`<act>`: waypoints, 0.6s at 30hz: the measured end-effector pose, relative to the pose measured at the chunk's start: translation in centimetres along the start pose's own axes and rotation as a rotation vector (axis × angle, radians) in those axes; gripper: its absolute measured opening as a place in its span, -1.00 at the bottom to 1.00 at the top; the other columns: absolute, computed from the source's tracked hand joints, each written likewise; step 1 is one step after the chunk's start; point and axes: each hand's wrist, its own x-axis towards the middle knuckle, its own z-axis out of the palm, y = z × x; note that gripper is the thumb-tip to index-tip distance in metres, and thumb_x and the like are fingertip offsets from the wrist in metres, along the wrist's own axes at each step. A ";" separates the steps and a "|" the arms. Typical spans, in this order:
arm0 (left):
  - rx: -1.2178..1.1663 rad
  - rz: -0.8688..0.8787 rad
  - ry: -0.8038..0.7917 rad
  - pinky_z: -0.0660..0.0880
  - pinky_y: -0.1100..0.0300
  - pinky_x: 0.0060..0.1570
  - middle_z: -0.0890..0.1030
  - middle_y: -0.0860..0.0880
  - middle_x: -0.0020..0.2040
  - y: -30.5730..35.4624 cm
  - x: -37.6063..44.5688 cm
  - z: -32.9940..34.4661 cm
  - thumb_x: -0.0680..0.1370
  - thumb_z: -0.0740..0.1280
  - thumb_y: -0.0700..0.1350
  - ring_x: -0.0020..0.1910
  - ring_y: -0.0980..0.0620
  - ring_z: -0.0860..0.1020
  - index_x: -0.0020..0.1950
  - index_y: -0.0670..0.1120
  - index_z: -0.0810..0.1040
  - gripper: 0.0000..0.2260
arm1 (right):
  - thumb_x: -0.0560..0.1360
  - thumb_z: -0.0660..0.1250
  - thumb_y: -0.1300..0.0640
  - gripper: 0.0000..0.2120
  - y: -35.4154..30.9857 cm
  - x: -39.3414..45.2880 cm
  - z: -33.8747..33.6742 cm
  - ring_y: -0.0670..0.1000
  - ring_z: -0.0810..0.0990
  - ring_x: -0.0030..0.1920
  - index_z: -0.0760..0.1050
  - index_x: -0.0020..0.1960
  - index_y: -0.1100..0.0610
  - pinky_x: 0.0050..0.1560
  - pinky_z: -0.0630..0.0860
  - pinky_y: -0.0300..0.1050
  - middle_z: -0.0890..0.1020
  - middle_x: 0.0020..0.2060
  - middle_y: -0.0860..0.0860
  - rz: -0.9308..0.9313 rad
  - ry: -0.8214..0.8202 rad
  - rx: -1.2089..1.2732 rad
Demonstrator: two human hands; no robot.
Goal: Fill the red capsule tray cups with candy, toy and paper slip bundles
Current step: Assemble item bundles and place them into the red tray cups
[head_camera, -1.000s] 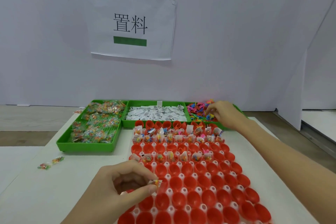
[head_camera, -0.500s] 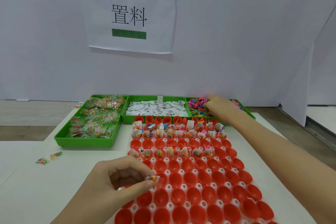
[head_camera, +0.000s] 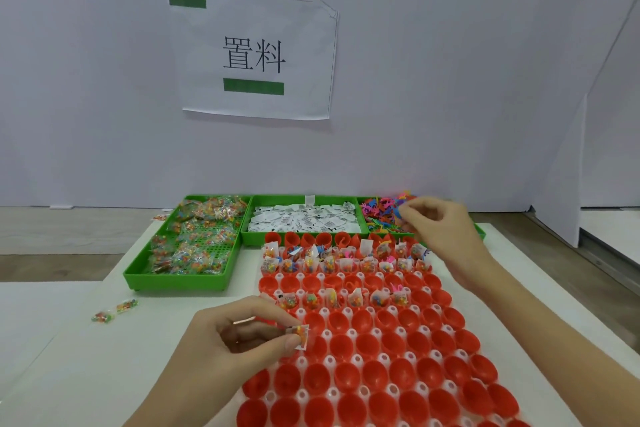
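The red capsule tray (head_camera: 398,343) lies in front of me, its far rows holding bundles and the near cups bare. My left hand (head_camera: 239,340) hovers over the tray's left side and pinches a candy packet with a paper slip (head_camera: 300,335). My right hand (head_camera: 440,229) is raised above the toy bin (head_camera: 381,215) at the back right, fingertips pinched on a small blue toy (head_camera: 400,212). The middle green bin holds paper slips (head_camera: 304,218). The left green bin holds candy packets (head_camera: 194,239).
Two stray candy packets (head_camera: 114,311) lie on the white table left of the tray. A white wall with a printed sign (head_camera: 254,55) stands right behind the bins. The table's right edge (head_camera: 561,291) runs close past the tray.
My right hand has lifted out of the toy bin and drawn back slightly, pinching a toy. My left hand keeps its packet and slip over the tray's left side.
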 end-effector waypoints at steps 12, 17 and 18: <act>0.055 0.057 0.051 0.64 0.27 -0.14 0.74 -0.16 -0.22 0.1 -0.4 2.1 0.23 0.61 -0.11 -0.19 -0.08 0.74 -0.17 -0.06 0.78 -0.80 | 0.51 0.44 0.03 -0.84 -1.9 -12.2 1.5 -0.06 0.69 -0.13 0.74 0.04 0.01 -0.11 0.60 -0.24 0.75 -0.08 0.08 0.227 -0.262 0.461; 0.014 0.052 -0.012 0.62 0.30 -0.18 0.75 -0.14 -0.22 1.3 0.8 4.2 0.29 0.62 -0.14 -0.20 -0.08 0.74 -0.16 -0.05 0.78 -0.84 | 0.56 0.43 0.09 -0.89 -2.1 -12.4 1.6 -0.05 0.73 -0.12 0.73 0.00 -0.01 -0.12 0.60 -0.28 0.76 -0.12 0.04 0.138 -0.293 0.369; 0.003 0.054 -0.030 0.62 0.29 -0.17 0.75 -0.13 -0.20 1.6 1.2 4.7 0.31 0.62 -0.15 -0.19 -0.08 0.74 -0.14 -0.06 0.77 -0.85 | 0.56 0.43 0.10 -0.90 -2.1 -12.3 1.5 -0.05 0.73 -0.13 0.74 -0.01 -0.01 -0.13 0.59 -0.29 0.76 -0.13 0.03 0.118 -0.279 0.351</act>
